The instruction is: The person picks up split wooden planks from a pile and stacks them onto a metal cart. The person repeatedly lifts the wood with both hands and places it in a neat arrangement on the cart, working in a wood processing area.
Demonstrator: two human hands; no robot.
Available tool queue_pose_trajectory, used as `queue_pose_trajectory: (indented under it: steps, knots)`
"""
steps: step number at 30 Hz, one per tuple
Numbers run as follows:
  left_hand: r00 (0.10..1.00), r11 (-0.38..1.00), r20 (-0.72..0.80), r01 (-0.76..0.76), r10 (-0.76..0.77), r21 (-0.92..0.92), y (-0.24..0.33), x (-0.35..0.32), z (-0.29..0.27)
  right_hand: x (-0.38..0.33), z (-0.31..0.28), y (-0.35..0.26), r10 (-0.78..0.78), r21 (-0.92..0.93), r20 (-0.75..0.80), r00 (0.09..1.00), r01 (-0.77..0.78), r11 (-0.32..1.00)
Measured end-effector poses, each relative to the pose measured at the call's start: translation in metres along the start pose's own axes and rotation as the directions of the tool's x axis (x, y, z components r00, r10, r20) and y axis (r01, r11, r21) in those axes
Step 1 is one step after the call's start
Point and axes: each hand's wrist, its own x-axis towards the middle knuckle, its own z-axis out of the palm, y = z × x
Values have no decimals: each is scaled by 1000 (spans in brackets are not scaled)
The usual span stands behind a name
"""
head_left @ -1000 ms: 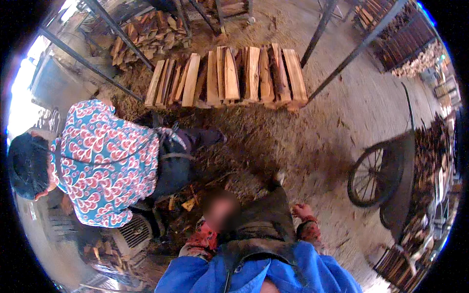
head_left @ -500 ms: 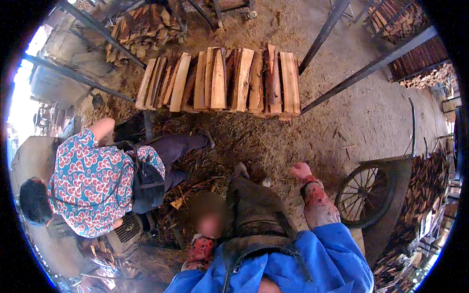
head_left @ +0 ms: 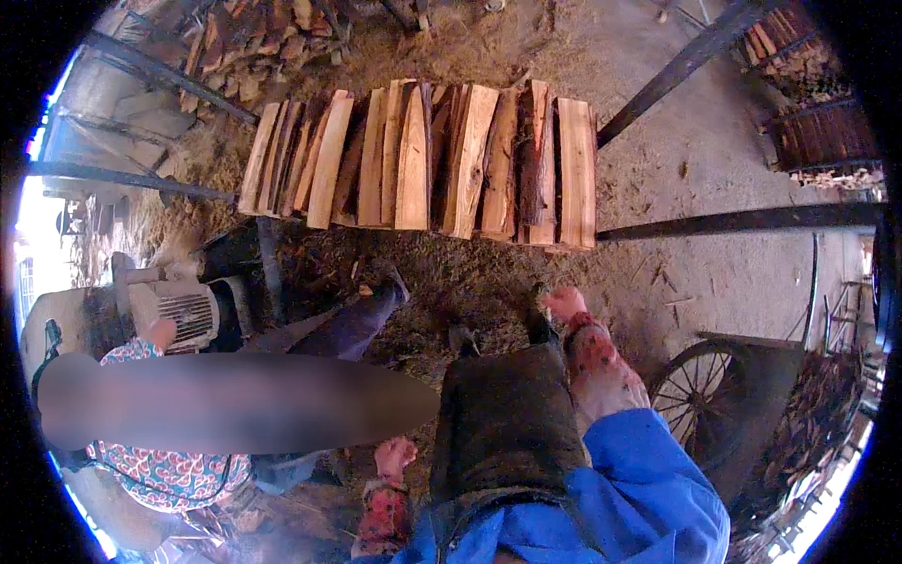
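Observation:
Split firewood pieces [head_left: 409,169] stand side by side in a long row on a metal rack ahead of me. My right hand [head_left: 566,303] is held out in front of my right leg, short of the rack, its fingers curled in with nothing seen in them. Low on the left, beside my dark apron [head_left: 503,423], my left hand [head_left: 395,457] hangs with fingers closed; it touches no wood. Both forearms wear red patterned sleeve covers [head_left: 601,352] below blue sleeves.
Dark metal bars [head_left: 742,221] stretch out from both ends of the rack. A spoked-wheel cart [head_left: 695,395] stands at my right. On my left, a person in a patterned shirt [head_left: 178,477] is beside a motor [head_left: 188,320]. Wood piles [head_left: 263,42] lie at the back; chips litter the floor.
I have come closer to the firewood row, which looks larger. My right arm has swung slightly forward. The person on the left has turned and bent, with a hand near the motor.

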Motion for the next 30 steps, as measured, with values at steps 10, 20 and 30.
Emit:
queue_pose_trajectory:
  steps: [10,20,30]
  knots:
    - [958,935,-273,175,-89,309,27,3,71,230,-10,-52,99,-331,-151,984,-145,932]
    - [465,778,-669,-559,580,287,352,129,6,250,-14,-86,372,-121,-137,918,-388,914]
    - [-84,453,-698,-705,711,546,630,227,-7,277,66,-102,300,493,-233,925,-153,856]
